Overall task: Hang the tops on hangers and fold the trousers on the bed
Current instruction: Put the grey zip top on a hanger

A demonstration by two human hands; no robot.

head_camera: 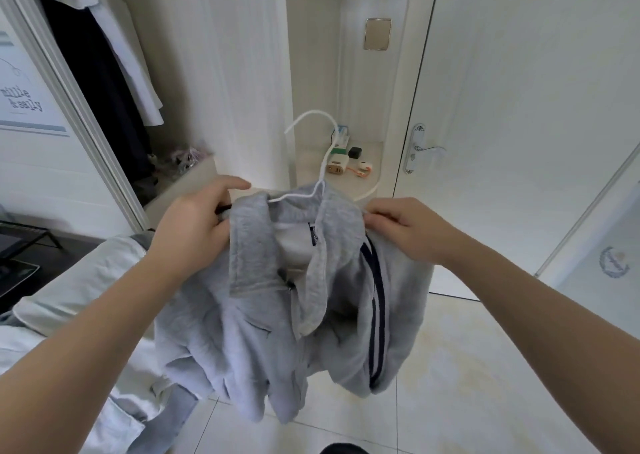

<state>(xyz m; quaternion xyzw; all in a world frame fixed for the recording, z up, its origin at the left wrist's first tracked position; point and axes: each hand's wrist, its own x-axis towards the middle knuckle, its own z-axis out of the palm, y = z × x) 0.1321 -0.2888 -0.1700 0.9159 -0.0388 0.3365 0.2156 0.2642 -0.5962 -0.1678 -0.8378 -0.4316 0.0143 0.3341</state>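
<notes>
2 bare hands are holding up a grey top (263,315) in front of the person, above the tiled floor (467,367). The left hand (194,225) is gripping the top's left shoulder, its fingers curling into the cloth and its thumb stretching out over the collar. The right hand (401,232) is pinching the right shoulder seam between thumb and bent fingers. A white wire hanger (322,176) is sitting inside the neck of the top, its hook sticking upward between the 2 hands. The body of the top is hanging down bunched and creased, with 2 dark stripes running along the right sleeve. At the lower left, pale garments (79,280) are lying on the bed (24,349). Behind, in the open wardrobe (69,83), a dark garment and a white one are hanging. Small gadgets are lying on a rounded shelf (370,190) beside a white door (519,107) with a lever handle.
</notes>
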